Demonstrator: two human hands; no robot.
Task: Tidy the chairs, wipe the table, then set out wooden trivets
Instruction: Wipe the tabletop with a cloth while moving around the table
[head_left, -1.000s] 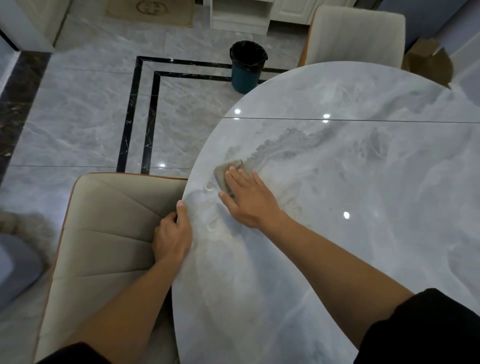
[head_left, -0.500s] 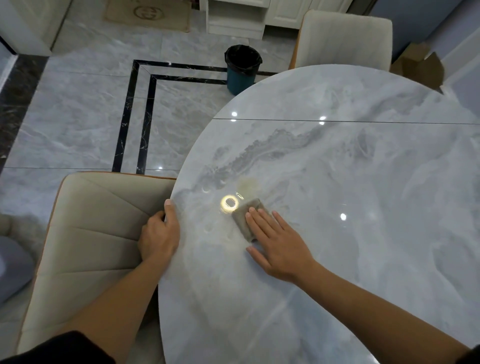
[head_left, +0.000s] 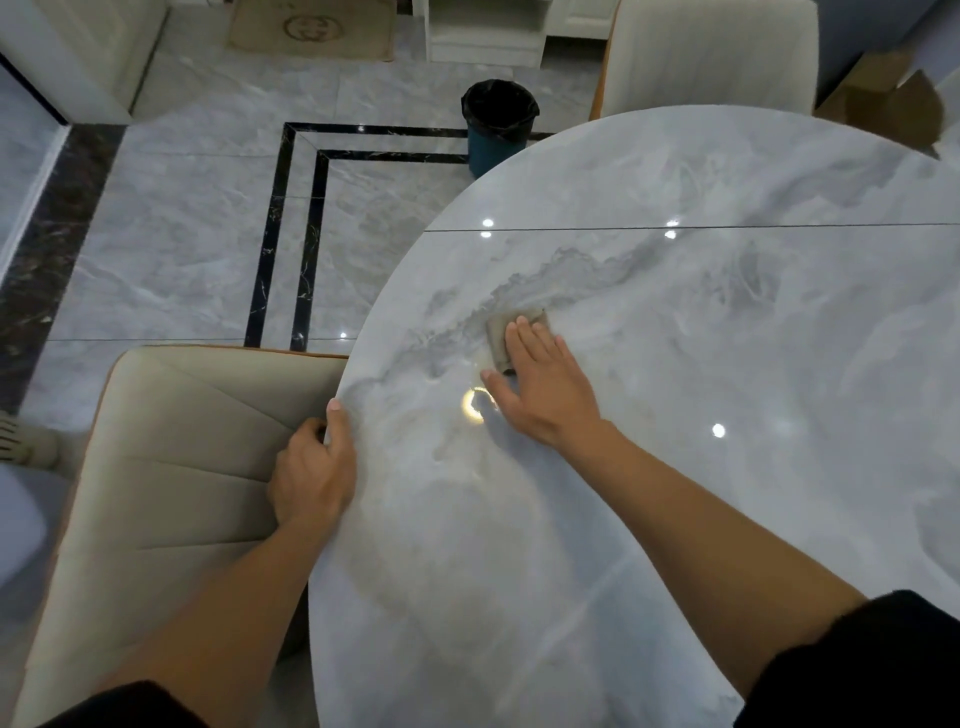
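The tabletop (head_left: 675, 467) is the thing you are working on at this moment: a pale, glossy marbled oval filling the right and near part of the view, with ceiling lights glinting off it. You are pressing a small grey-brown cloth (head_left: 501, 338) flat against it a little in from the left edge, which reads as the wiping step in progress. Your right hand (head_left: 545, 384) is lying open on the cloth, fingers straight and spread slightly, palm down, so the pressure is going through the flat of the fingers and not through a pinch (nothing is gripped there, only held down). Your left hand (head_left: 311, 473) is curling over the tabletop's left edge, thumb on top and fingers tucked under out of sight, probably bracing you as you are leaning in to reach.

A cream chair (head_left: 182, 441) is sitting just beside that edge on the near left, its seat partly under the rim; a second chair (head_left: 711, 57) is standing at the far side. A dark bin (head_left: 498, 124) is standing on the floor beyond the far-left edge. No trivets are showing anywhere yet.
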